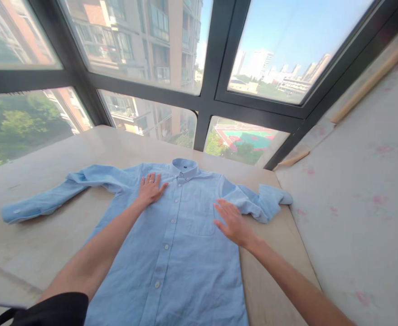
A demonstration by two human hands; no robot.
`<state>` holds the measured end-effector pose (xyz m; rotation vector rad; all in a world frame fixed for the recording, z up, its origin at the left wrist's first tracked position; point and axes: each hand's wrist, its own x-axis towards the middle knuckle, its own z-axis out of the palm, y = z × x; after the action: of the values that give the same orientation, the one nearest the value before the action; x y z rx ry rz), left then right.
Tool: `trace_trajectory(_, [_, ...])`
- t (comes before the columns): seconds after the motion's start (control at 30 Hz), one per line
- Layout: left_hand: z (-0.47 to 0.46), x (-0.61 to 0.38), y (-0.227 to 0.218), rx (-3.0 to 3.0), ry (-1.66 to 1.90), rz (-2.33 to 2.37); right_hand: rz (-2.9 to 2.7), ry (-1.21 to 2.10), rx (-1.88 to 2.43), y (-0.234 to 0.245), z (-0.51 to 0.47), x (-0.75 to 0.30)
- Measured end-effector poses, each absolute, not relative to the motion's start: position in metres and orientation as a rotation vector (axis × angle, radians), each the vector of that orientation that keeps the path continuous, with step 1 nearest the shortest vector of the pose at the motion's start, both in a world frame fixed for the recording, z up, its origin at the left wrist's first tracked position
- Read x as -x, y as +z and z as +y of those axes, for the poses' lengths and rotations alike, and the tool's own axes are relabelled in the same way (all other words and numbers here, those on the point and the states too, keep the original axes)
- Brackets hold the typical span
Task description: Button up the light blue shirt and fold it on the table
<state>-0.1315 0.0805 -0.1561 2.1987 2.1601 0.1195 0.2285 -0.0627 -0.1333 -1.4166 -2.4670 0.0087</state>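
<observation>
Light blue cotton-look button-down shirt lies face up on a pale windowsill, collar toward the window, lower end running out of view at the bottom. Placket looks done up, w/ white buttons down the middle.

L hand rests palm down on the upper chest, L of the placket — fingers a bit apart, straight, gripping nothing; ring on one. R hand is over the other side of the chest, by the armhole & chest pocket: fingers nearly together, thumb apart, nothing clamped. Can't tell if it touches the cloth — slightly blurred.

Sleeve at L stretches out sideways across the sill, bent near the top, cuff at far L. Sleeve at R is shorter-looking, bunched & creased, its end up against the floral wallpaper.

Dark window frame beyond; thru the glass, an apt. bldg., trees & a green-and-red sports court.
</observation>
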Motion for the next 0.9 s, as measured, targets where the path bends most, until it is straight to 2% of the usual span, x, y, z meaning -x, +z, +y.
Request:
trace_trajectory(0.2, [0.098, 0.152, -0.156, -2.271, 0.067, 2.082, -2.541, 0.14, 1.648, -0.16, -0.046, -0.151])
trace_trajectory(0.6, [0.144, 0.173, -0.152, -2.275, 0.027, 2.004, -2.423, 0.134, 1.707, -0.164, -0.027, -0.131])
trace_trajectory(0.7, [0.146, 0.173, -0.15, -2.287, 0.019, 1.991, -2.472, 0.182, 1.61, -0.162, -0.029, -0.14])
trace_trajectory(0.8, [0.146, 0.169, -0.146, -2.269, -0.013, 2.005, -2.53, 0.209, 1.329, -0.153, -0.03, -0.164])
trace_trajectory(0.9, [0.142, 0.154, -0.137, -2.209, -0.066, 2.113, -2.402, 0.102, 1.203, -0.139, -0.024, -0.208])
